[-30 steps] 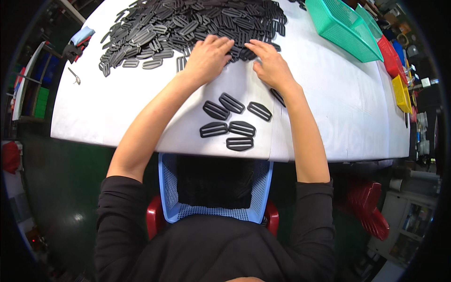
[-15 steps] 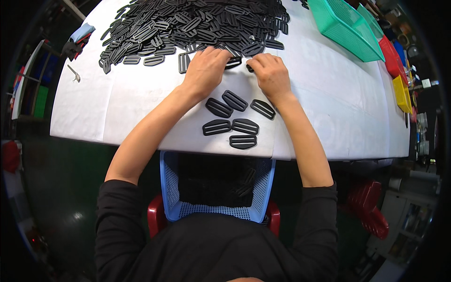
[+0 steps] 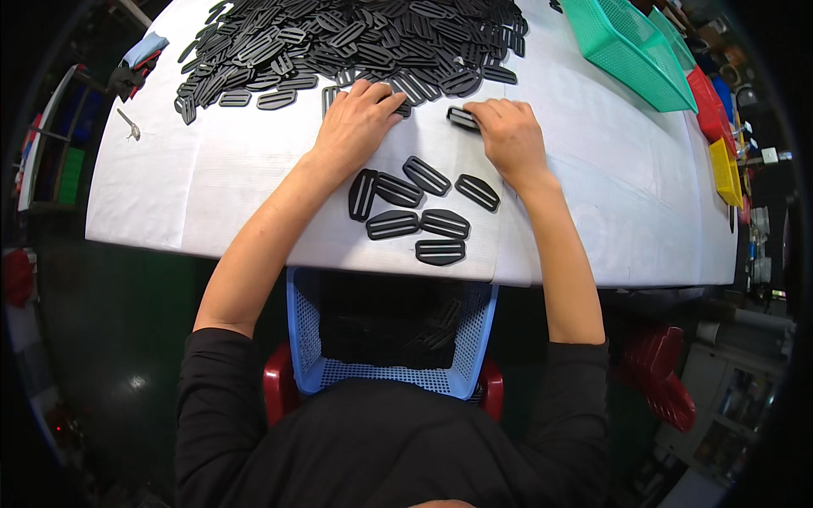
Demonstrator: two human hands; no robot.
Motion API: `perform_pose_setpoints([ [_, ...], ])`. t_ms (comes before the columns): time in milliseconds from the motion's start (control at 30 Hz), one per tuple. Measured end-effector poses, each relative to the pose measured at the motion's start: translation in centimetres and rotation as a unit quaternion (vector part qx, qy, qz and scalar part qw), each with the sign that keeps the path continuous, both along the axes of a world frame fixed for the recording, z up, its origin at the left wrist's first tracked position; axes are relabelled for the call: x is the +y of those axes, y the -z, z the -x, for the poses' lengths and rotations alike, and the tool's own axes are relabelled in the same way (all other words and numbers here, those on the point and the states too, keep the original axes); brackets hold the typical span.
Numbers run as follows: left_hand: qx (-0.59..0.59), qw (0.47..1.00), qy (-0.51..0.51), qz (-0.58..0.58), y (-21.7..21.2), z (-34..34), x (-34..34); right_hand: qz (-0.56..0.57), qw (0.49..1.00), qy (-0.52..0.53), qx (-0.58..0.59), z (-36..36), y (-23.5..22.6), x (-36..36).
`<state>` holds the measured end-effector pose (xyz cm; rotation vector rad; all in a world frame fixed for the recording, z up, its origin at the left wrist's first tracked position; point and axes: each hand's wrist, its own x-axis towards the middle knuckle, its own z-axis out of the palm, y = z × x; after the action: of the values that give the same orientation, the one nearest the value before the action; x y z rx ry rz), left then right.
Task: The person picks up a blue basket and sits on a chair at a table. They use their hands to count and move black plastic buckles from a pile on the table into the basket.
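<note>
A large pile of black plastic slide buckles covers the far middle of the table. At its near edge my left hand is closed, fingertips curled over a slide buckle that they mostly hide. To the right, my right hand pinches another slide buckle by its right end, just over the white surface. Several loose slide buckles lie nearer to me between my forearms, among them an upright-turned buckle at the left and a buckle closest to the table edge.
Below the table edge, in front of my body, a blue perforated basket holds dark pieces. A green basket stands at the far right, with red and yellow bins beyond it. A small metal tool lies at the left.
Another slide buckle now lies at the left of the loose group. My left hand has shifted slightly left; my right hand has moved right, its buckle now showing more.
</note>
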<state>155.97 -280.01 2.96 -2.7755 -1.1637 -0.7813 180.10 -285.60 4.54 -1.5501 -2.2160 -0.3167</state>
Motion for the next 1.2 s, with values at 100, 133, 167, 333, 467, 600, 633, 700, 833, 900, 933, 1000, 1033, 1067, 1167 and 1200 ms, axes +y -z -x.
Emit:
perform_pose_setpoints([
  [100, -0.007, 0.999, 0.030, -0.017, -0.2, 0.7, 0.2, 0.219, 0.968, -0.017, 0.125, 0.6, -1.6, -1.4],
  [133, -0.010, 0.999, 0.048, -0.021, -0.4, 0.4, 0.4, 0.180, 0.976, -0.021, 0.124, 0.4, -1.8, -1.2],
  [167, -0.044, 0.998, 0.043, 0.020, -0.7, 0.3, 0.3, 0.140, 0.982, -0.027, 0.124, 0.4, -1.9, -0.8],
  [333, -0.133, 0.978, 0.077, 0.143, -0.7, 0.1, -1.2, -0.006, 0.989, -0.050, 0.136, -0.3, -0.1, 4.5],
  [467, -0.129, 0.984, 0.039, 0.118, -1.5, 0.6, -1.8, 0.022, 0.999, -0.003, 0.045, -0.6, 0.9, 5.6],
  [600, -0.113, 0.993, 0.014, 0.031, -0.9, 0.8, -0.8, 0.154, 0.963, 0.000, 0.220, -0.1, -1.0, 4.3],
  [633, -0.104, 0.994, 0.021, 0.007, -0.8, 0.2, -0.5, 0.229, 0.943, -0.003, 0.241, -0.8, -1.6, 3.7],
  [700, -0.086, 0.996, 0.020, -0.014, -0.7, -0.4, -0.3, 0.373, 0.885, -0.007, 0.278, -2.3, -2.4, 2.8],
  [833, -0.074, 0.997, 0.005, -0.016, -0.6, -1.0, -0.2, 0.127, 0.970, 0.064, 0.199, -2.0, -0.1, 3.5],
  [900, -0.069, 0.997, -0.019, 0.011, -0.6, -0.7, -0.5, 0.081, 0.974, 0.120, 0.175, -1.3, -0.3, 3.3],
  [933, -0.066, 0.997, -0.033, 0.025, -0.8, -0.6, -0.8, 0.058, 0.974, 0.145, 0.163, -0.7, -0.5, 3.2],
  [1000, -0.082, 0.995, -0.043, 0.031, -1.1, -0.7, -1.0, 0.048, 0.976, 0.165, 0.132, 0.3, 0.0, 3.4],
  [1033, -0.088, 0.995, -0.048, 0.031, -1.0, -0.9, -0.7, 0.059, 0.978, 0.173, 0.101, 0.6, 0.1, 3.6],
  [1067, -0.093, 0.994, -0.052, 0.032, -1.0, -1.0, -0.5, 0.069, 0.979, 0.179, 0.070, 0.8, 0.2, 3.8],
  [1167, -0.101, 0.991, -0.068, 0.059, -1.0, -0.9, -0.6, 0.031, 0.981, 0.190, 0.011, 0.5, 0.8, 4.4],
  [1200, -0.109, 0.990, -0.065, 0.061, -0.9, -0.8, -0.6, 0.017, 0.982, 0.188, 0.003, 0.1, 0.9, 4.4],
])
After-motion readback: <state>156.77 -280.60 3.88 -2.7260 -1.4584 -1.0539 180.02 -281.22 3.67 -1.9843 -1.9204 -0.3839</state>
